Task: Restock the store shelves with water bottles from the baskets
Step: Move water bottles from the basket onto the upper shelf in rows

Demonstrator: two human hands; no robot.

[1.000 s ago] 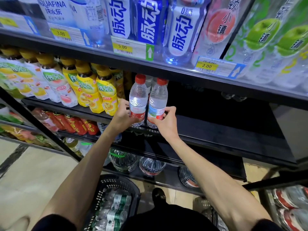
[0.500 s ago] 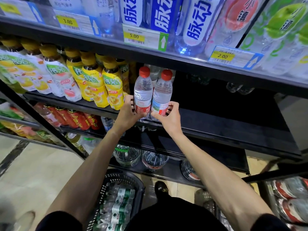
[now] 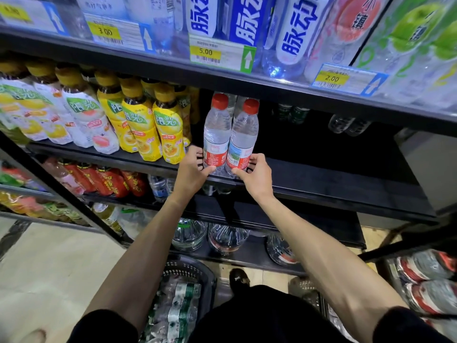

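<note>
Two clear water bottles with red caps and red labels stand side by side at the front edge of the black middle shelf [image 3: 321, 179]. My left hand [image 3: 191, 172] grips the base of the left bottle [image 3: 216, 134]. My right hand [image 3: 256, 174] grips the base of the right bottle [image 3: 243, 137]. More clear bottles stand behind them in the dark. A black basket [image 3: 190, 271] with several green-labelled water bottles sits on the floor below, between my arms.
Yellow-capped drink bottles [image 3: 165, 132] stand just left of the water bottles. The shelf to the right holds only a few bottles at the back [image 3: 346, 123]. Large water jugs [image 3: 226, 236] lie on the bottom shelf. Price tags [image 3: 217, 55] line the upper shelf edge.
Both hands have slid down to the bottles' bases, and the two bottles now stand upright together on the shelf edge. The view has tilted down slightly.
</note>
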